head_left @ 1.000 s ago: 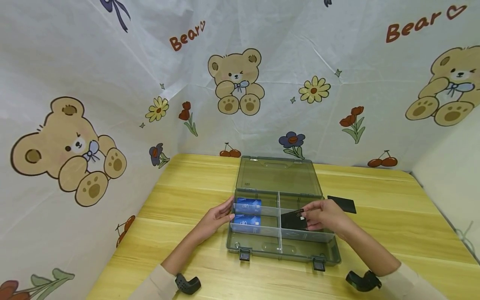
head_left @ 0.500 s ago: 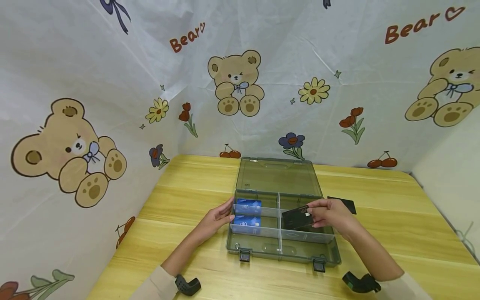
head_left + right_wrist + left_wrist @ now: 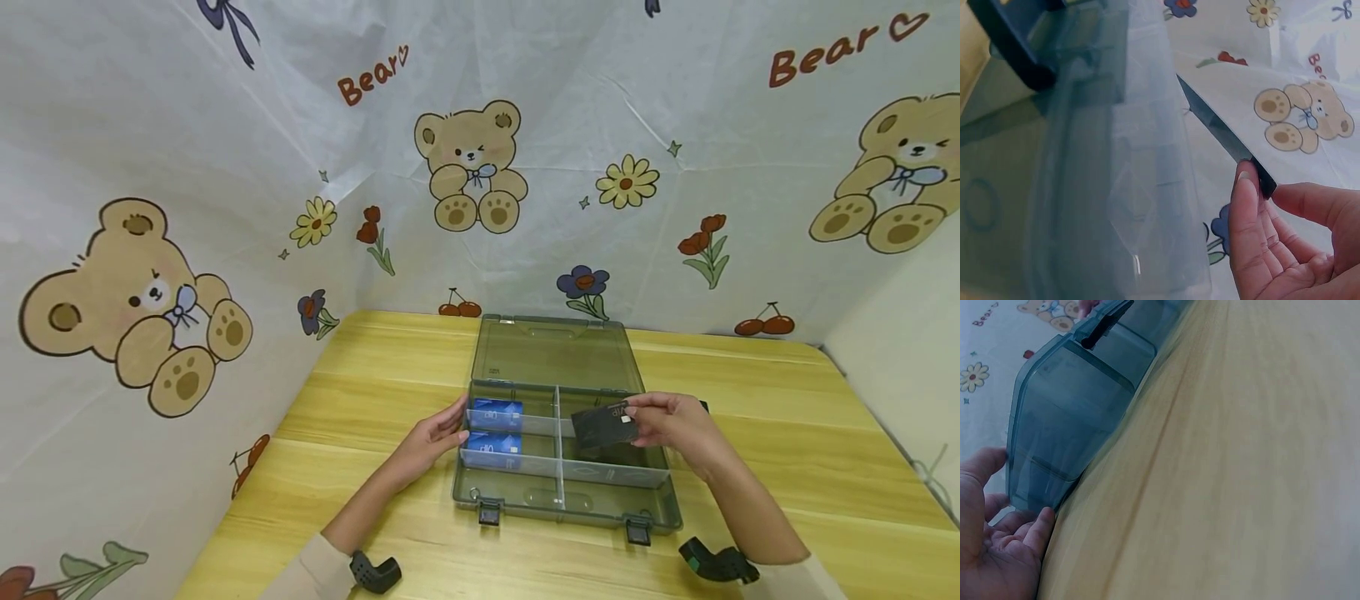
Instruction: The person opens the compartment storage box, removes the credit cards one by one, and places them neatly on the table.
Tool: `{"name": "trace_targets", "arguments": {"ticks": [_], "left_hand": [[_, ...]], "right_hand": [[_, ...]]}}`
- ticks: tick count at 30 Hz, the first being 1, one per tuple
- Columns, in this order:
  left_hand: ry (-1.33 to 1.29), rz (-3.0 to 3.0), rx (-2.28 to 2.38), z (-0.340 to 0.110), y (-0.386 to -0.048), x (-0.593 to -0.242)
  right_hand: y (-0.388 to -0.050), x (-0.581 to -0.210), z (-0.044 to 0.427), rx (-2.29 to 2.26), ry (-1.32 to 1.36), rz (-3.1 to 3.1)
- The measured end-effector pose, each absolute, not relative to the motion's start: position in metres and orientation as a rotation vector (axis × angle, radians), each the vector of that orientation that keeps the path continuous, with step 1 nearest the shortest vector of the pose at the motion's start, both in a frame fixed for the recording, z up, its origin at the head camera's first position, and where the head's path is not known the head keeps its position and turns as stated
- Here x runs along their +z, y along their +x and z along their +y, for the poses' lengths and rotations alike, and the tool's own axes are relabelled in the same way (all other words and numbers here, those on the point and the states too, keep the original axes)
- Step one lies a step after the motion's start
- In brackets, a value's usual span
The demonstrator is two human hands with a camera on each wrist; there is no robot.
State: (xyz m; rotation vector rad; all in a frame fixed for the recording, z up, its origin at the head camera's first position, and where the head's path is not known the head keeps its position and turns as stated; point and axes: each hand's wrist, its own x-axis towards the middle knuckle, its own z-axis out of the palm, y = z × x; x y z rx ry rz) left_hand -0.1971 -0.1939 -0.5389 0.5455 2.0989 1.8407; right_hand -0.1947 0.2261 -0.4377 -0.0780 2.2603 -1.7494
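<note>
A black card marked VIP is pinched between the thumb and fingers of my right hand. It is tilted above the right middle compartment of a translucent grey-green storage box. In the right wrist view, the card appears nearly edge-on, apart from the box's clear divider. My left hand holds the box's left side; the left wrist view has its thumb and fingers against the box wall. Two blue cards lie in the left compartments, one in the back and one in the middle.
The box's lid lies open toward the back, and two latches hang at its front, including the right one. Part of another black card shows behind my right hand. A bear-print sheet rises behind the wooden table.
My right hand has lifted the black card up and slightly right from the right middle compartment. It now hides most of the other black card. My left hand stays at the box's side.
</note>
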Motion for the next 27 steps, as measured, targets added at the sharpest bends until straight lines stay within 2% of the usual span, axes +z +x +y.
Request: {"name": "trace_targets", "arguments": {"ticks": [27], "left_hand": [[0.561, 2.125, 1.84, -0.193, -0.196, -0.539]], "right_hand": [[-0.202, -0.433, 0.268, -1.9, -0.103, 2.21]]}}
